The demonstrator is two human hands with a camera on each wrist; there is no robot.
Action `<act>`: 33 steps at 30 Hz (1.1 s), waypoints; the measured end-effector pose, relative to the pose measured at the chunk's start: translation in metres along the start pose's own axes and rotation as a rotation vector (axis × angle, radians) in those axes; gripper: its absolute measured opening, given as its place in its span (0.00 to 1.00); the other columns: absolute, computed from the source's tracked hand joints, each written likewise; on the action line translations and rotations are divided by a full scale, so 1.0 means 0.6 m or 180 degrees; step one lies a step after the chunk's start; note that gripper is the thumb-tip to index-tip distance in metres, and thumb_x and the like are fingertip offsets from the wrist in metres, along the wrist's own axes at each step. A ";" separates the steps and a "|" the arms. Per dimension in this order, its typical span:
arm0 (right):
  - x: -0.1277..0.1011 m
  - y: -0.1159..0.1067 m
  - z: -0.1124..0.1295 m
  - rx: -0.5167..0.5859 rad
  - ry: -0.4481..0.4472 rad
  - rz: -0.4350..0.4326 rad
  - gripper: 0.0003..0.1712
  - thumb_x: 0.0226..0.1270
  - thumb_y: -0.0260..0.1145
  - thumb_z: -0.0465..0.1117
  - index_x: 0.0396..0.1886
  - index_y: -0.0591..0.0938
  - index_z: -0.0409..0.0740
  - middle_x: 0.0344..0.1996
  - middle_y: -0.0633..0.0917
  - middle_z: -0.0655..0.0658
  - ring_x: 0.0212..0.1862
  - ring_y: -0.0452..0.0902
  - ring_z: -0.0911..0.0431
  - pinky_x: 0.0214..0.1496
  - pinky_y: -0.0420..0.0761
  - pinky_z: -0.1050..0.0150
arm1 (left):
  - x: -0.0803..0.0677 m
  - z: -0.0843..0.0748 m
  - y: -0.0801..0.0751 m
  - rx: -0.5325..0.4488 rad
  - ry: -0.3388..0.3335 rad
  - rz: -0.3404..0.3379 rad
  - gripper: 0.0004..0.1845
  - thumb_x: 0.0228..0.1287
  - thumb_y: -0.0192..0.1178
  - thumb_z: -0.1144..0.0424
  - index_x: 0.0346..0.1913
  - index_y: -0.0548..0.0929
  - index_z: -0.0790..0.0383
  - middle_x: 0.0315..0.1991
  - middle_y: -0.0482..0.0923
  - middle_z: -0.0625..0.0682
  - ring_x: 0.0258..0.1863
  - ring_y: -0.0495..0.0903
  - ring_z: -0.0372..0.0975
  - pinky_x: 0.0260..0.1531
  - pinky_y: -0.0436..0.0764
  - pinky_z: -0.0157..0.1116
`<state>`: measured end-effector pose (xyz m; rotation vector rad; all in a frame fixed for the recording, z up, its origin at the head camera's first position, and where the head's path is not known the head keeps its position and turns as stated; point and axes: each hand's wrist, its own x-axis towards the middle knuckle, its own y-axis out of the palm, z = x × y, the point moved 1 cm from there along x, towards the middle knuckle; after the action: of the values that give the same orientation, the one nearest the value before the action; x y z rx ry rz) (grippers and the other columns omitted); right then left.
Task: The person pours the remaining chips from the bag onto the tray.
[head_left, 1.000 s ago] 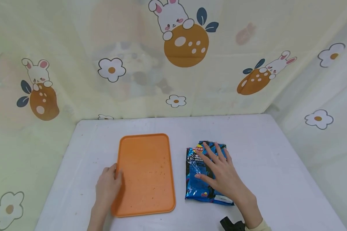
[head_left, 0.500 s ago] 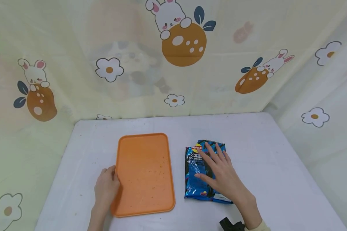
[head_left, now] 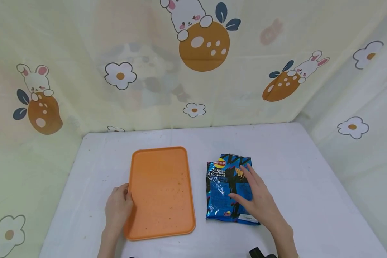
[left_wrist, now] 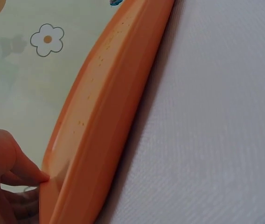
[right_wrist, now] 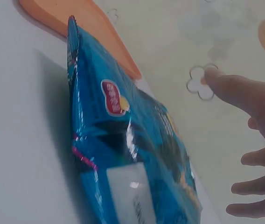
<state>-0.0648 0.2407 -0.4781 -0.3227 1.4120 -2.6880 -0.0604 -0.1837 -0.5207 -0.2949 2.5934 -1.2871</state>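
An orange rectangular tray (head_left: 161,186) with a raised rim and small crumbs on it lies at the table's left-centre. My left hand (head_left: 118,208) pinches its left edge; in the left wrist view the thumb (left_wrist: 30,172) presses on the rim, with the other fingers partly hidden behind it. To the right of the tray lies a shiny blue and black chip bag (head_left: 220,204), flat on the table. Over the bag's right side hovers my right hand (head_left: 264,206), thumb and fingers spread and holding nothing. The right wrist view shows a gap between this hand (right_wrist: 263,107) and the bag (right_wrist: 132,135).
A white cloth covers the table (head_left: 309,186), with a few crumbs scattered on it. Behind stands a pale curtain (head_left: 148,104) printed with rabbits and flowers. A black object (head_left: 259,253) shows at the bottom edge, next to my right forearm.
My right hand has lifted off the chip bag and drawn back to the right, uncovering more of its print. The left hand stays at the tray's edge. The head view has shifted slightly.
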 end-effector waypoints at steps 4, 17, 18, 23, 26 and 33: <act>-0.016 -0.001 -0.015 0.0021 0.0309 0.0045 0.57 0.60 0.78 0.56 0.82 0.58 0.44 0.79 0.56 0.29 0.75 0.56 0.26 0.62 0.66 0.23 | 0.000 0.002 0.002 -0.0005 -0.0035 0.0043 0.20 0.74 0.54 0.70 0.65 0.76 0.74 0.48 0.79 0.67 0.44 0.81 0.54 0.42 0.81 0.54; -0.068 0.013 -0.039 0.0138 0.0710 0.0156 0.60 0.56 0.81 0.54 0.79 0.59 0.35 0.74 0.62 0.23 0.72 0.60 0.25 0.61 0.71 0.29 | -0.001 -0.002 0.002 -0.0036 -0.0086 0.0085 0.21 0.76 0.53 0.69 0.67 0.74 0.73 0.51 0.78 0.68 0.48 0.80 0.56 0.46 0.81 0.56; -0.071 0.016 -0.040 0.0142 0.0708 0.0153 0.60 0.56 0.81 0.54 0.79 0.59 0.34 0.74 0.63 0.23 0.72 0.62 0.26 0.60 0.73 0.30 | -0.002 -0.003 0.002 -0.0040 -0.0087 0.0082 0.21 0.76 0.53 0.69 0.67 0.74 0.73 0.52 0.78 0.68 0.49 0.80 0.56 0.47 0.81 0.56; -0.080 0.028 -0.042 0.0168 0.0763 0.0170 0.58 0.58 0.79 0.56 0.79 0.61 0.35 0.72 0.68 0.24 0.68 0.67 0.28 0.61 0.75 0.31 | -0.002 -0.003 0.003 -0.0044 -0.0144 0.0088 0.21 0.76 0.52 0.70 0.68 0.73 0.73 0.53 0.77 0.69 0.50 0.80 0.58 0.49 0.81 0.56; -0.082 0.034 -0.042 0.0166 0.0803 0.0191 0.54 0.59 0.78 0.56 0.78 0.64 0.38 0.70 0.71 0.25 0.67 0.68 0.29 0.61 0.75 0.30 | -0.002 -0.004 0.003 -0.0037 -0.0194 0.0104 0.21 0.76 0.52 0.70 0.68 0.73 0.73 0.53 0.77 0.69 0.50 0.79 0.58 0.50 0.81 0.56; -0.088 0.042 -0.044 0.0215 0.1015 0.0168 0.48 0.58 0.79 0.55 0.74 0.71 0.40 0.64 0.75 0.27 0.63 0.72 0.31 0.61 0.77 0.33 | -0.001 -0.002 0.009 -0.0041 -0.0210 0.0118 0.22 0.76 0.52 0.70 0.69 0.72 0.73 0.53 0.76 0.69 0.48 0.79 0.56 0.48 0.81 0.55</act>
<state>-0.0200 0.2567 -0.5206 0.1543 1.3722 -2.8288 -0.0608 -0.1793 -0.5239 -0.2853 2.5409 -1.2279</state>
